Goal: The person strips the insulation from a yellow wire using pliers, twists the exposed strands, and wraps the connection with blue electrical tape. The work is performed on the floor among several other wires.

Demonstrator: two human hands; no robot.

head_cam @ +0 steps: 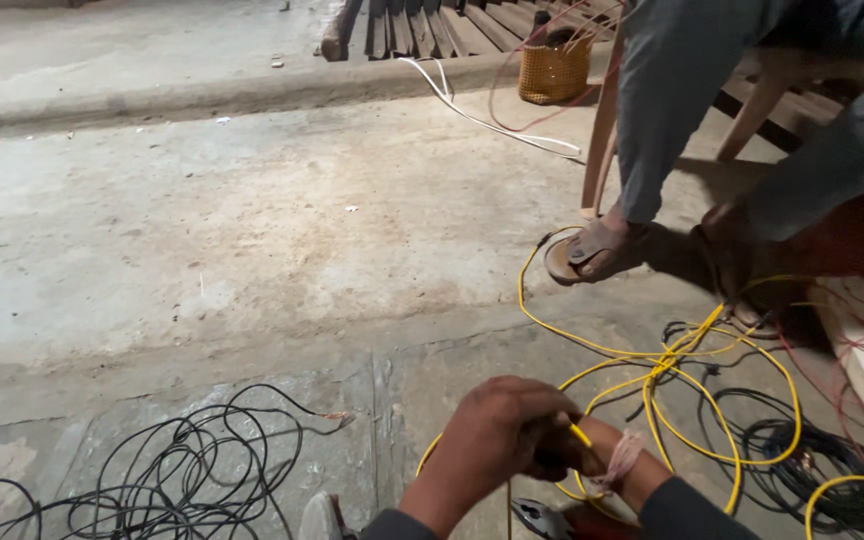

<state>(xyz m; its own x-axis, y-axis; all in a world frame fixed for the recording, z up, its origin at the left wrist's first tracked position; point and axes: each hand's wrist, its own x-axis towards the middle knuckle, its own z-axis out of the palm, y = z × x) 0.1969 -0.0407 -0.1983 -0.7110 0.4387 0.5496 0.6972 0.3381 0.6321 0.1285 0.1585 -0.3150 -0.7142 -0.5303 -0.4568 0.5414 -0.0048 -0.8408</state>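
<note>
In the head view, the left hand (492, 430) and the right hand (567, 450) meet low over the concrete floor (252, 230), the fingers of both closed around a yellow wire (580, 434) that loops away to the right. Pliers (542, 518) lie just below the hands, a tangle of black wire (182, 460) spreads to the left, and another person's sandalled foot (597, 250) rests beyond, well apart.

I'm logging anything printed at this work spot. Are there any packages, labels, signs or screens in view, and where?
None: no package, label, sign or screen shows.
Nearest to a container: a yellow woven basket at the top, by the wooden slats.
The hands hold only a thin yellow wire.
</note>
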